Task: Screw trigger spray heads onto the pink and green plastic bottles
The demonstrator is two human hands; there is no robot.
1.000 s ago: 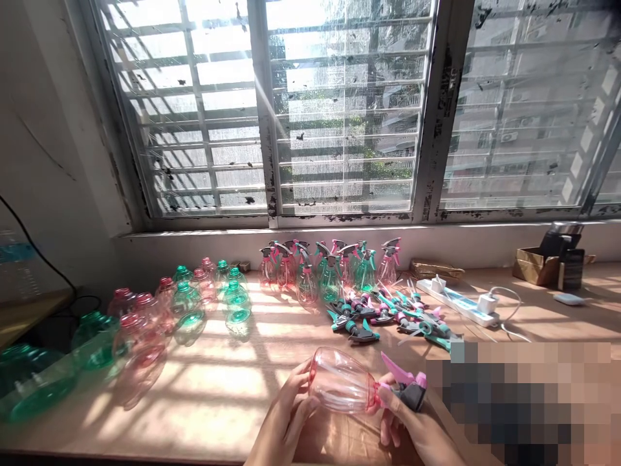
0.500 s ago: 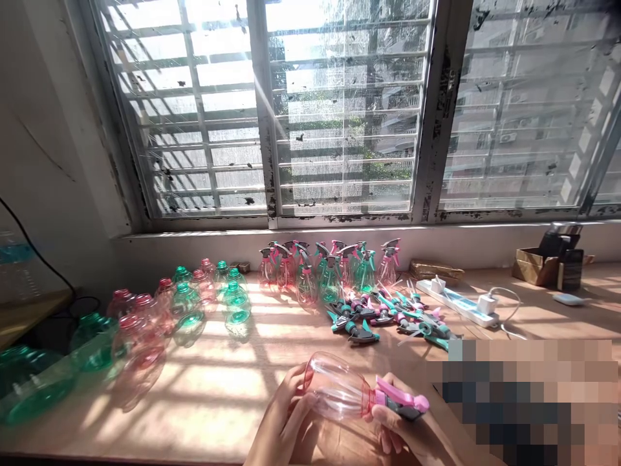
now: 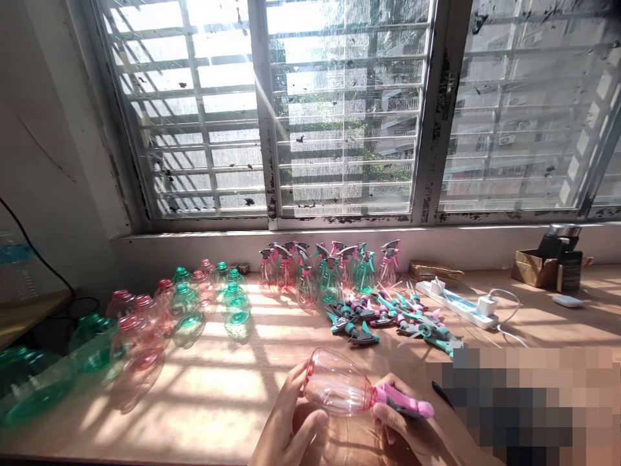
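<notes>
A clear pink spray bottle (image 3: 337, 382) lies tilted on its side in front of me, its base to the left. Its pink and grey trigger head (image 3: 405, 402) sits at the neck and points right. My right hand (image 3: 395, 414) grips the neck and the head's collar between thumb and fingers. Around the base curve the fingers of my left hand (image 3: 295, 414); its thumb is spread a little below the bottle's side. Past the bottle, a pile of loose trigger heads (image 3: 383, 314) in pink, teal and grey lies on the wooden table (image 3: 208, 401).
Several headless bottles, green (image 3: 237, 307) and pink (image 3: 140, 343), stand at the left. Spray bottles with heads (image 3: 330, 275) line the wall below the window. A white power strip (image 3: 456, 303), a cardboard box (image 3: 533, 268) and a blurred patch (image 3: 538, 408) are at the right.
My left thumb has come away from the bottle's side and dropped lower. The trigger head has turned a little about the neck, its tip shifting slightly right.
</notes>
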